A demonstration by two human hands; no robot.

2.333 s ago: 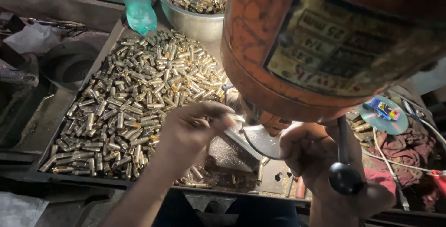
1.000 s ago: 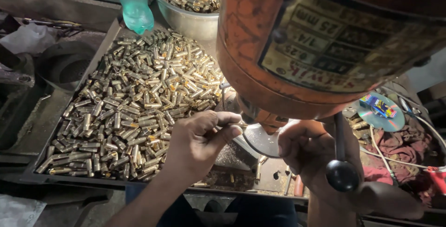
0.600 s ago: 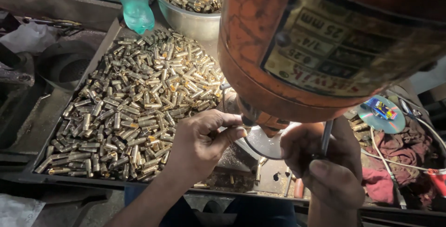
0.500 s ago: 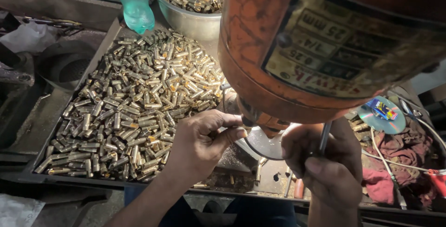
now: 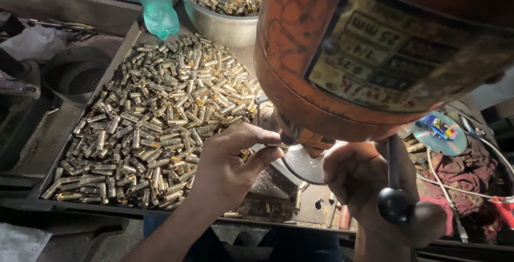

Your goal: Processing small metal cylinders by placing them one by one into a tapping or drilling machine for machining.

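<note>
Right hand (image 5: 364, 179) has slid off the lever knob (image 5: 395, 206), which now shows in front of its wrist.
Left hand (image 5: 230, 160) pinches a small brass piece (image 5: 244, 155) at the drill head's (image 5: 342, 53) tip, beside the tray (image 5: 32, 200) heaped with brass casings (image 5: 155, 122). Whether the right grip is closed cannot be told.

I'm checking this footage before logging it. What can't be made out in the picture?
- Head view: what the left hand pinches is hidden by its own fingers.
- The drill tip is hidden by the orange machine head.
- The right hand is partly covered by the lever knob.
- The steel bowl is cut off at the top edge.
</note>
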